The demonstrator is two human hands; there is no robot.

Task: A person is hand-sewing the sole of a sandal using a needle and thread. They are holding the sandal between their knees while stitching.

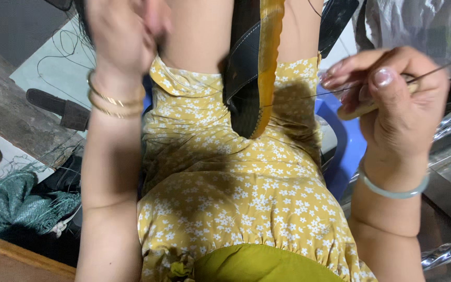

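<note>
Fingers (358,73) of the right hand (398,109) are curled together and pinch a pale wooden handle (364,107), whose thin metal needle (434,70) sticks out past the thumb toward the upper right; the grip is tight and close to the tip, which looks like the way to steer a fine point with force. A thin thread (298,96) runs taut from those fingers leftward to the shoe sole (254,68), so the pull seems to keep the stitch line tight. The sole, black with a yellow-orange edge, stands on its edge between the person's knees, wedged just above the yellow flowered dress (225,183); clamped there, it stays put with neither hand holding it. The left hand (123,31) is raised at the top left, blurred, its fingers bunched as if closed around something, though whether it grips thread I cannot tell. Gold bangles (113,102) ring that wrist, and a pale green bangle (392,188) rings the right one. The person sits on a blue plastic stool (348,151). Off to the left on the floor lie a dark sandal (58,107) and a heap of green netting (11,203), near a loose tangle of thread (61,52).
</note>
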